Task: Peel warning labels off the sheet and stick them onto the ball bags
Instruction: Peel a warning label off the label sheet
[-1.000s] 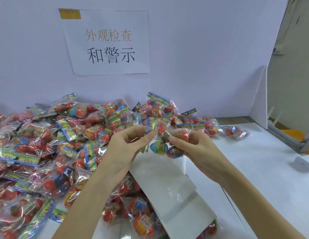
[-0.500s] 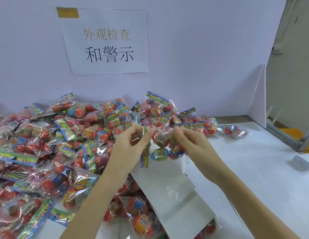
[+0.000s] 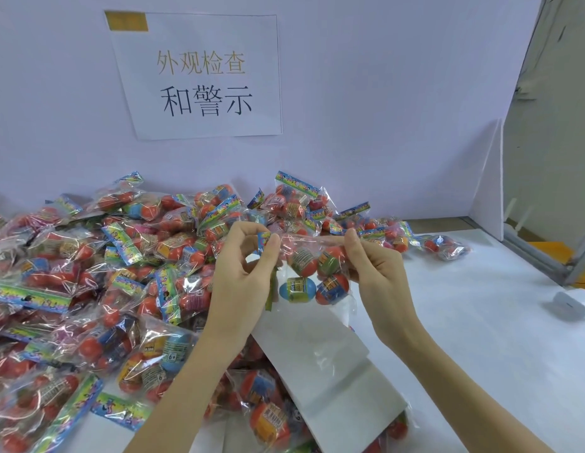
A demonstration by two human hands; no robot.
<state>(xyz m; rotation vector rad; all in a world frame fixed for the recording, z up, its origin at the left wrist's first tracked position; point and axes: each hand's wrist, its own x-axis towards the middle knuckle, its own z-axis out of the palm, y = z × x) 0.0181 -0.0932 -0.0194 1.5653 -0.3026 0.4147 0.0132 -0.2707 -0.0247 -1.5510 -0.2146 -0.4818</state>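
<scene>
- Both hands hold one ball bag point(image 3: 312, 266) stretched between them above the middle of the bench point(image 3: 480, 338). The left hand point(image 3: 242, 273) pinches the bag's printed header end between thumb and fingers, and the right hand point(image 3: 376, 273) pinches the clear film at the other end.
- That bag holds orange balls and one blue one, which hang below the taut top edge.
- The white label sheet point(image 3: 320, 358) lies under the hands, propped on bags near the front edge of the bench. Whether any label is on a fingertip or already on this bag cannot be told.
- Progress looks early: the big pile of ball bags point(image 3: 98, 282) fills the left half of the bench up to the back wall, and no stuck labels can be made out on them. A few bags point(image 3: 448, 245) lie apart towards the right.
- Compared with a second ago, the hands have moved apart and the bag is pulled flat and wide rather than bunched between them; the header now folds down by the left thumb.
- A paper sign point(image 3: 199, 76) hangs on the wall, and a small white device point(image 3: 575, 304) sits at the right edge.
</scene>
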